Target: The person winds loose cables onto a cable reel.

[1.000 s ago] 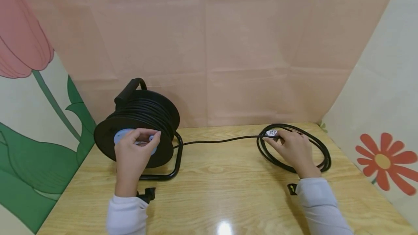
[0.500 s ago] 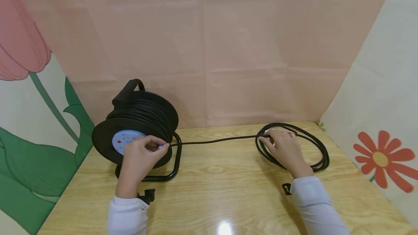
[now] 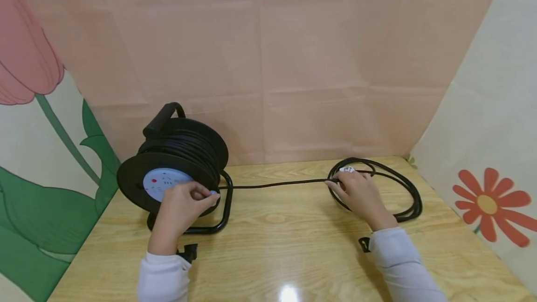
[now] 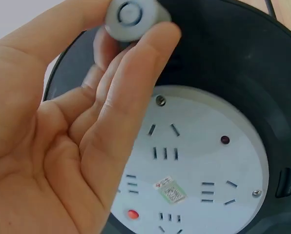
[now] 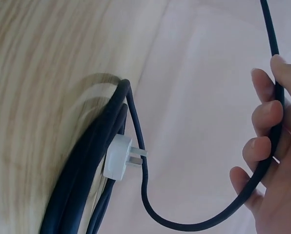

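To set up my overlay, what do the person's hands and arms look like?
The left hand and right hand are bare, without gloves. The left sleeve and right sleeve are plain, whitish and wrist-length. A small black piece shows beside each sleeve.

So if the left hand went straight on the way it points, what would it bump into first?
Beyond the pale winding knob it pinches, the left hand would probably meet the black front flange of the cable reel; how much gap lies between is hard to judge.
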The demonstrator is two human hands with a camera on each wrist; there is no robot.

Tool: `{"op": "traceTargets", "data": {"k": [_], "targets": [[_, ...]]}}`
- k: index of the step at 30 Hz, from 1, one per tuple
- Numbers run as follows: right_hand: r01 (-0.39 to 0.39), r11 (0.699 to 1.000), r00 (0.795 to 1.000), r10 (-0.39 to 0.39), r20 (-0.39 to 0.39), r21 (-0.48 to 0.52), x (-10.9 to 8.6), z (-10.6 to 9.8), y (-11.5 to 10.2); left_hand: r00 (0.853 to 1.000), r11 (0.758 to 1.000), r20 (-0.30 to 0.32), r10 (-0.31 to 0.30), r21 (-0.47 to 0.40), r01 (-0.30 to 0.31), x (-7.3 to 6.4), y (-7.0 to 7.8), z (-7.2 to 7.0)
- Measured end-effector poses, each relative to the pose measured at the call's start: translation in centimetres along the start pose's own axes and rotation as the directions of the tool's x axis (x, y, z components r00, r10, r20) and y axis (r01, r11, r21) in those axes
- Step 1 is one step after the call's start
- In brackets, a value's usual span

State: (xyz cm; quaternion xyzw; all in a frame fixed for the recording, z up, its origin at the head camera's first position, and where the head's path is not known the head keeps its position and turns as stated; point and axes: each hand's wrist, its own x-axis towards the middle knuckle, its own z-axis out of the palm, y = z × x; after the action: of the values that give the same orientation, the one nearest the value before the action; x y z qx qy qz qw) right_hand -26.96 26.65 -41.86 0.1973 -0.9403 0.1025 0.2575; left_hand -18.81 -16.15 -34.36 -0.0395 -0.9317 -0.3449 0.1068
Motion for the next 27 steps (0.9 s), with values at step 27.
{"op": "traceTargets", "data": {"k": [27], "targets": [[0.085,0.996,0.995,-0.085,0.049,-0.008,1.5,1.8,-1.3,0.811,0.89,0.586,-0.01,-0.365,0.274,1.5,-7.0,2.0]]}}
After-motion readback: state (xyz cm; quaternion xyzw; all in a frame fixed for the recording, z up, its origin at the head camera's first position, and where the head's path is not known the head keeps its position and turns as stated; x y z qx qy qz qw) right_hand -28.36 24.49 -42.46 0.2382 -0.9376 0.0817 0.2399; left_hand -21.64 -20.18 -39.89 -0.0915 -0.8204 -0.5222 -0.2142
